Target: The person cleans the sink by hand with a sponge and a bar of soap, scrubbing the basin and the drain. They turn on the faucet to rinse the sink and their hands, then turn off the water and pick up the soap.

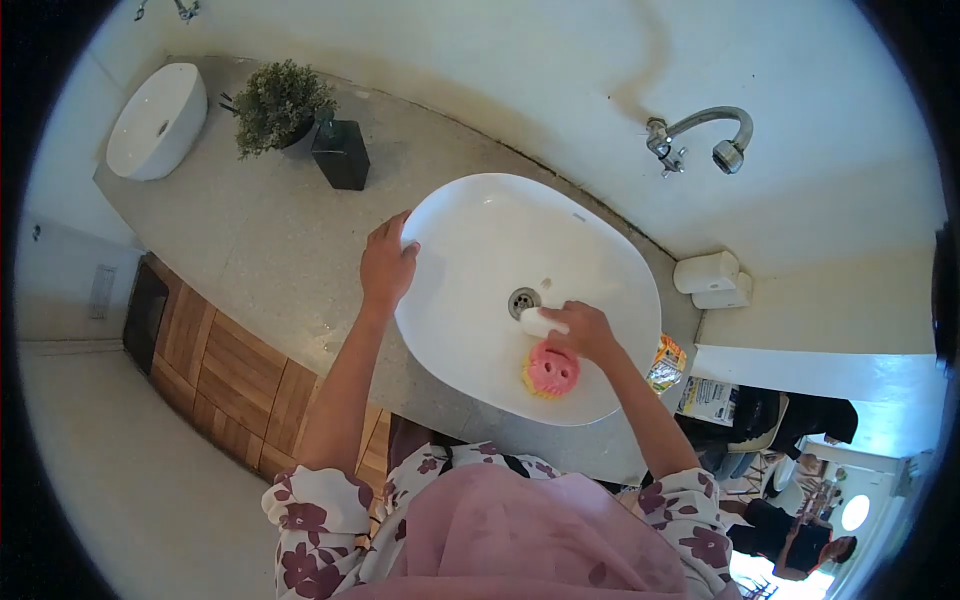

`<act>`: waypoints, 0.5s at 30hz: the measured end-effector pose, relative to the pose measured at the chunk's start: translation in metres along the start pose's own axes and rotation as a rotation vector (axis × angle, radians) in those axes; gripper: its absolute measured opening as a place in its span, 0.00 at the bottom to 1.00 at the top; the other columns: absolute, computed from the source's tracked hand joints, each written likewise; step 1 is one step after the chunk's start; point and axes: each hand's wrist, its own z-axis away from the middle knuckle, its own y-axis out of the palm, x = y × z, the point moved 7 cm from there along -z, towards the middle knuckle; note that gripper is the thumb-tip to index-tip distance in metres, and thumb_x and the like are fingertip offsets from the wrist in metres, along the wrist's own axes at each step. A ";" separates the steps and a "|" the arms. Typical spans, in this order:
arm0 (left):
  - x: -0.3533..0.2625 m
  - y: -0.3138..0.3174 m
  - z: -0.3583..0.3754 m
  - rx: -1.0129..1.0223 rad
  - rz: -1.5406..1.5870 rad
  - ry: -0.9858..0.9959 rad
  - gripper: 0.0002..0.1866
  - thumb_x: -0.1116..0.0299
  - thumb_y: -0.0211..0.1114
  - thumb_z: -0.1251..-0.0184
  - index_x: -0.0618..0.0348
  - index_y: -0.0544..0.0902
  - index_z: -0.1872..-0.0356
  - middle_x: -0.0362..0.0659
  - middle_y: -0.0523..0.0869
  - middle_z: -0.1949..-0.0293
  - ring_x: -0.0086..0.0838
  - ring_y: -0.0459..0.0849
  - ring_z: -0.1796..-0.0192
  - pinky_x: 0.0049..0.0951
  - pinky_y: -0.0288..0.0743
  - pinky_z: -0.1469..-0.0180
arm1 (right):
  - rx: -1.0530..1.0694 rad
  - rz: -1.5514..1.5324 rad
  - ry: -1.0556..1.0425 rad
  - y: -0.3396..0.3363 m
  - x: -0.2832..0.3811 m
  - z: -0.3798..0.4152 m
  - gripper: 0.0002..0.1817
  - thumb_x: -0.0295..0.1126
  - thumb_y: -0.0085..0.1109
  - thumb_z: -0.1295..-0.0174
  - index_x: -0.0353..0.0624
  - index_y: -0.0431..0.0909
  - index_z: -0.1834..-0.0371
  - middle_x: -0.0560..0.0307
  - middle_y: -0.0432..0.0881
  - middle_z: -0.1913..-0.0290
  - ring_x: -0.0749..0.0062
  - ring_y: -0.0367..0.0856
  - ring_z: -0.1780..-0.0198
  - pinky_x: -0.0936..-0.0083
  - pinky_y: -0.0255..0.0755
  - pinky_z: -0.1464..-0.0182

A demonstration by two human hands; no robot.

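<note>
A white oval washbasin (pixel 450 340) stands on the counter in front of me. My left hand (pixel 387 265) grips its left rim, thumb on the inner side and fingers along the outside. Inside the bowl my right hand (pixel 584 332) is closed on a white oblong object (pixel 538 321), whose far end lies by the metal drain (pixel 523 302). Its exact kind is hard to make out under the fingers. Just below that hand a round pink and yellow sponge (pixel 551 370) with dark holes rests on the basin floor.
A curved wall tap (pixel 705 130) juts out behind the basin. Left on the counter are a dark square vase (pixel 341 155), a potted plant (pixel 280 105) and a second basin (pixel 158 122). White containers (pixel 712 280) and an orange packet (pixel 667 363) stand right. A person (pixel 790 535) is in the background.
</note>
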 end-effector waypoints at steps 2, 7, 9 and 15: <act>0.001 0.002 -0.001 0.010 -0.016 0.008 0.28 0.71 0.67 0.43 0.50 0.73 0.39 0.46 0.78 0.41 0.44 0.74 0.38 0.42 0.70 0.37 | -0.123 0.013 -0.027 0.002 0.011 -0.008 0.24 0.43 0.63 0.51 0.59 0.82 0.47 0.51 0.80 0.65 0.57 0.81 0.59 0.62 0.77 0.56; 0.003 0.004 -0.001 0.015 0.002 -0.013 0.28 0.71 0.67 0.43 0.50 0.73 0.39 0.46 0.78 0.40 0.44 0.73 0.37 0.42 0.70 0.37 | -0.049 -0.058 0.047 0.000 -0.007 0.006 0.23 0.43 0.62 0.50 0.59 0.82 0.47 0.50 0.81 0.63 0.56 0.81 0.59 0.62 0.77 0.55; 0.006 0.003 -0.001 0.016 -0.014 -0.024 0.28 0.71 0.67 0.43 0.50 0.73 0.39 0.46 0.78 0.40 0.44 0.73 0.37 0.42 0.70 0.37 | 0.012 -0.054 0.082 0.008 -0.009 0.003 0.23 0.43 0.61 0.50 0.59 0.82 0.47 0.50 0.80 0.63 0.56 0.81 0.59 0.62 0.77 0.55; 0.001 0.001 -0.001 0.017 0.000 -0.020 0.28 0.70 0.67 0.43 0.49 0.73 0.39 0.46 0.77 0.40 0.43 0.73 0.37 0.41 0.69 0.36 | -0.229 -0.023 -0.022 0.002 0.007 -0.001 0.25 0.42 0.62 0.52 0.60 0.82 0.46 0.52 0.80 0.65 0.58 0.81 0.60 0.64 0.76 0.56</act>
